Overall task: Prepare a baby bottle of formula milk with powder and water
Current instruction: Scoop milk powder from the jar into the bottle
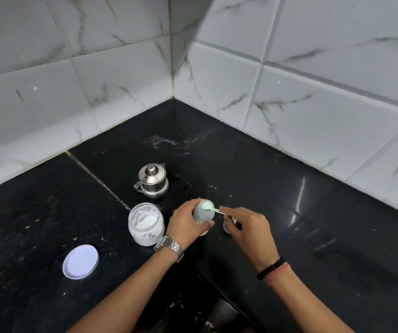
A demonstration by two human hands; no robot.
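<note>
A clear baby bottle (201, 212) stands uncapped on the black counter (289, 224). My left hand (186, 224) grips its body. My right hand (246, 229) pinches the handle of a pale green scoop (213, 209), whose bowl sits over the bottle's mouth. An open jar of white powder (145, 223) stands just left of my left hand. Its white lid (80, 261) lies flat at the front left. A small steel kettle (151, 180) with its lid on stands behind the jar.
A pale round piece, perhaps the bottle's cap (227, 227), lies mostly hidden under my right hand. White tiled walls meet in a corner (172, 97) behind the counter. Powder is spilled near the back (169, 141). The counter's front edge drops off below my arms.
</note>
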